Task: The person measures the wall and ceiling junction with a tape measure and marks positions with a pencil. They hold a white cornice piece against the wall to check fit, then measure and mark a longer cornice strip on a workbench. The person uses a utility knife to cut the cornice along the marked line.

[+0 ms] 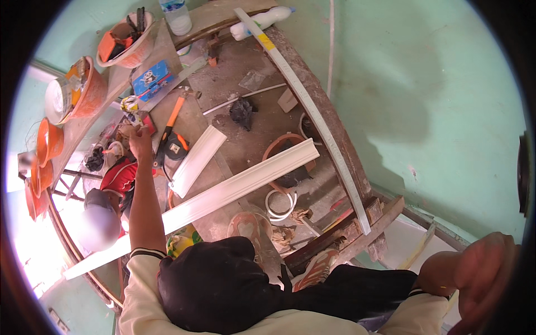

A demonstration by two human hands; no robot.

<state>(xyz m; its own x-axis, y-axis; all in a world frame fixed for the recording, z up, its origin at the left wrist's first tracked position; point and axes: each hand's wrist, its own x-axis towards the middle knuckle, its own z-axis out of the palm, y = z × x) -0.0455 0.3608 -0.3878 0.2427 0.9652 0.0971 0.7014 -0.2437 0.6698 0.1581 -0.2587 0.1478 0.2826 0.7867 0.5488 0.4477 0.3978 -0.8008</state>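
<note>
My left arm stretches forward over the planks. My left hand has its fingers drawn together among small items, beside a crumpled yellow and white packet and a red box; what is in the fingers is too small to make out. Close by lie an orange-handled cutter knife and a black tape measure. A short white moulding strip and a long one rest across the boards. At the lower right edge, my right hand is raised and blurred, its fingers not readable.
A long metal straightedge lies along the platform's right edge, by a plastic bottle. Orange tubs and a blue tin line the left plank. A person in a grey cap is at left. A bucket stands below.
</note>
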